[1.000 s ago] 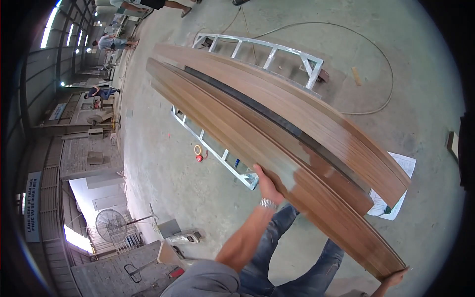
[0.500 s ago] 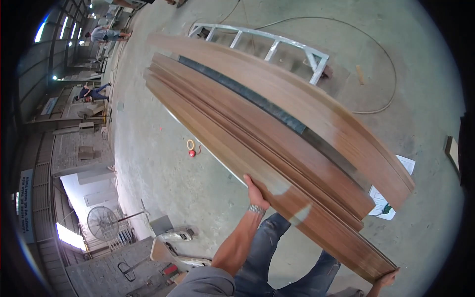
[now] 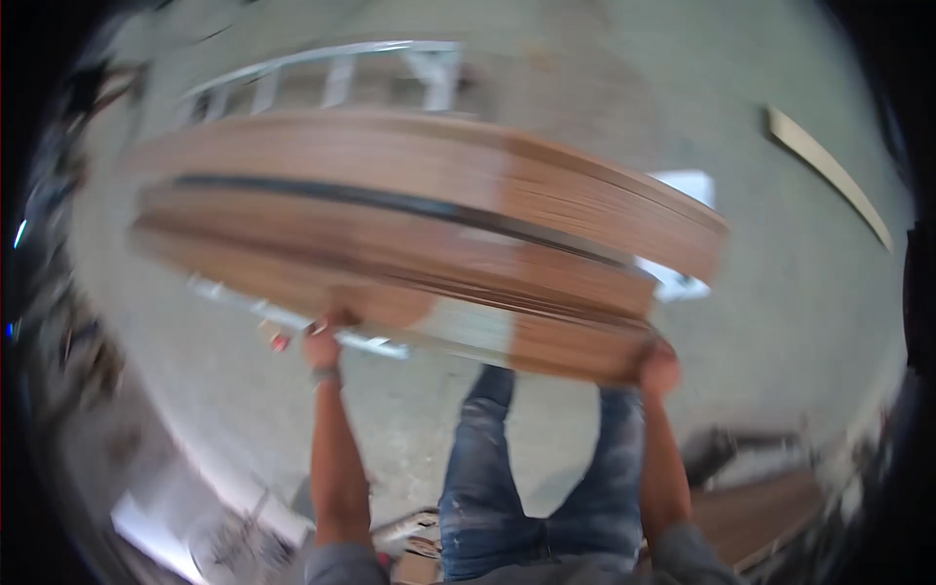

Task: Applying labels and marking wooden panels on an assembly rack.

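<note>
My left hand (image 3: 327, 336) grips the near edge of a long brown wooden plank (image 3: 575, 349), left of the middle. At the plank's right end, my right hand (image 3: 660, 369) is closed round the corner. A pale patch of light crosses the plank. Just beyond it, and close against it, lies a second grooved brown board (image 3: 575, 275). Farther off is a wider brown panel (image 3: 595, 195), with a dark strip (image 3: 390, 199) between it and the second board. Motion blurs the far left ends, and what supports the boards is hidden.
A silver ladder (image 3: 339, 80) lies on the floor beyond the panel. White paper sheets (image 3: 682, 285) show near its right end. A pale curved-looking board (image 3: 829, 174) rests at far right. A small red object (image 3: 280, 343) is left of my left hand; a brown panel (image 3: 760, 517) lies lower right.
The view has turned, so the boards now run more crosswise and my right hand shows more fully. Both hands keep their hold on the near plank.
</note>
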`<state>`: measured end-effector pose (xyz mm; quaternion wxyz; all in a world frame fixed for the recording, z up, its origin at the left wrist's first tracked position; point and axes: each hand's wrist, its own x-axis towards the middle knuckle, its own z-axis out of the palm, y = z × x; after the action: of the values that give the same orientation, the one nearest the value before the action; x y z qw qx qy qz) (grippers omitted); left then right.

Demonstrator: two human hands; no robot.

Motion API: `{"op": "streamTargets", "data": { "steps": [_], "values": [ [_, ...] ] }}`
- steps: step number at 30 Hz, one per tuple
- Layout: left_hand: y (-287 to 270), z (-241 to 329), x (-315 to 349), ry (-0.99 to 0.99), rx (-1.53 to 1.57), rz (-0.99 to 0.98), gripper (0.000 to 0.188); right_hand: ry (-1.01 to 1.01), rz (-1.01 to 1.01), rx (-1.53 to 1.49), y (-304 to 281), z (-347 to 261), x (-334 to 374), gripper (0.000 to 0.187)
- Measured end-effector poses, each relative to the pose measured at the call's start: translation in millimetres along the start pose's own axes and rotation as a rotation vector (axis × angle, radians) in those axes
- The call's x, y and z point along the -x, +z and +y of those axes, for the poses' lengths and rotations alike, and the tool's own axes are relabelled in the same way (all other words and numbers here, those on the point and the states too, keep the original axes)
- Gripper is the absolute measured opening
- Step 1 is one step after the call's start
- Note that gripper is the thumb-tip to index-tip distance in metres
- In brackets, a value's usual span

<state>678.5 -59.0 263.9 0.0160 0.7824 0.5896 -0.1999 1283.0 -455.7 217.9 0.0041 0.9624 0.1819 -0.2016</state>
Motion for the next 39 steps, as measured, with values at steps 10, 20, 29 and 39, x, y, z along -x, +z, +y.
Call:
{"op": "streamTargets", "data": {
  "steps": [10,20,29,39],
  "values": [
    [-70.1,260.1,62.0,-0.573,1.623,-0.377,0.041,0.169,0.072,-0.592,-89.3,-66.7,-11.4,0.046],
    [-168.5,488.5,-16.5,-0.496,2.079,-0.625,0.075,-0.170,0.206,-0.940,-147.5,-139.4,-90.7,0.068],
    [-164.5,499.8,-29.3,-0.815,2.037,-0.421,0.067,-0.078,0.099,-1.090,-172.7,-117.4,-63.4,0.065],
    [-131.0,459.3,38.8,-0.711,2.187,-0.393,0.055,0.144,-0.249,-1.173,-144.6,-93.3,-79.0,0.052]
  ]
}}
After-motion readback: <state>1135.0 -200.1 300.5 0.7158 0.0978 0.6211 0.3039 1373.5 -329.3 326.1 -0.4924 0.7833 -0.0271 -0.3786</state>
